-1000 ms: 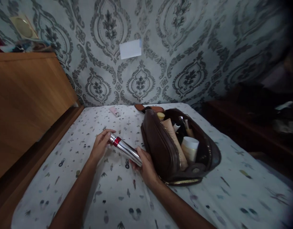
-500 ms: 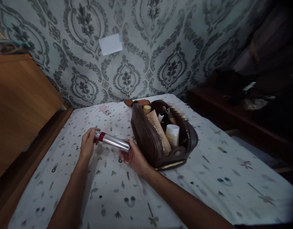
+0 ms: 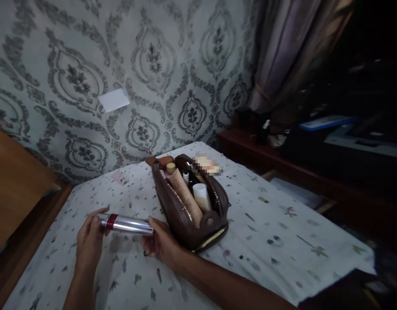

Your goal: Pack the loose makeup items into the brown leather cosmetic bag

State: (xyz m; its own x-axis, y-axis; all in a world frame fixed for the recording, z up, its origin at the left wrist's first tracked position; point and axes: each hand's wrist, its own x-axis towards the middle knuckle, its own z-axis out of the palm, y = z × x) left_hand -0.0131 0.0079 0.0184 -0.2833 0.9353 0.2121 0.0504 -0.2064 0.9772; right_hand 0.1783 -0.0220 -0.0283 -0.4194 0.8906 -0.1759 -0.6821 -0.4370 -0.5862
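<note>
A silver tube with a red band (image 3: pixel 130 225) is held level between both hands, above the patterned sheet. My left hand (image 3: pixel 91 232) grips its banded end. The fingers of my right hand (image 3: pixel 160 243) close on the plain end. Just right of that hand stands an open brown leather bag (image 3: pixel 167 206), its zipper apart. Inside are a beige tube (image 3: pixel 185 193), a white-capped bottle (image 3: pixel 201 198) and a yellow-capped container (image 3: pixel 170 168). A small pink tube (image 3: pixel 120 178) lies on the sheet behind my hands.
The patterned sheet (image 3: pixel 263 241) spreads under everything. Patterned wallpaper with a white card (image 3: pixel 114 100) rises behind. A wooden cabinet (image 3: pixel 14 185) is at the left. A dark red ledge (image 3: pixel 243 148) with blurred items and a curtain (image 3: pixel 279 47) are at the right.
The view has turned to the right and up, so the bag and hands appear further left and lower. Both hands still hold the silver tube, which looks nearer to level.
</note>
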